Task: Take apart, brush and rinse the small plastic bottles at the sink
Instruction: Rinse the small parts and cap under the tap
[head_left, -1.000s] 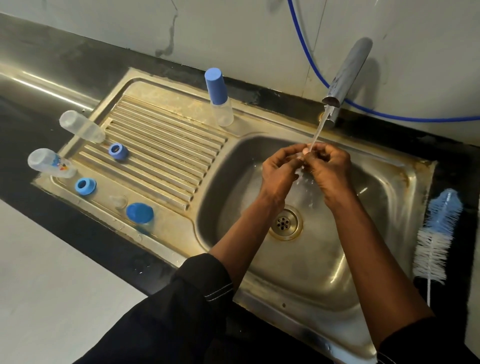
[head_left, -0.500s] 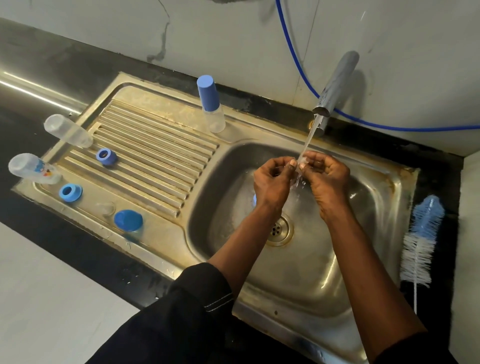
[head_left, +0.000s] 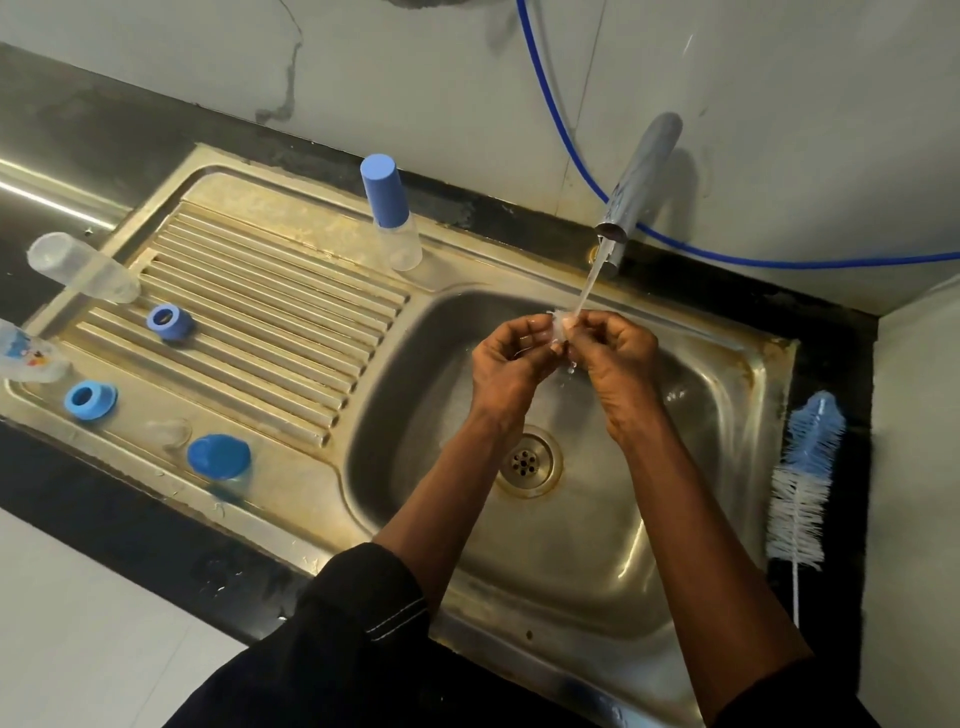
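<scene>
A stained steel sink (head_left: 727, 364) sat in a dark bench (head_left: 130, 519), its tap (head_left: 641, 176) running. Beneath it the left hand (head_left: 511, 358) and right hand (head_left: 615, 353) together pinched a small clear bottle part (head_left: 558, 326) in the stream, fingers curled; rinsing appeared under way. Opened bottles (head_left: 83, 267), blue rings (head_left: 169, 322) and a blue cap (head_left: 218, 457) lay well left of the left hand. A capped bottle (head_left: 392, 218), beyond it, likely awaited dismantling, calling for the brush (head_left: 802, 483) lying right of the right hand.

I see one bottle (head_left: 392, 218) upright at the drainboard's (head_left: 270, 322) back edge, left of the basin (head_left: 597, 561). The brush (head_left: 800, 483) lies right of the basin.
</scene>
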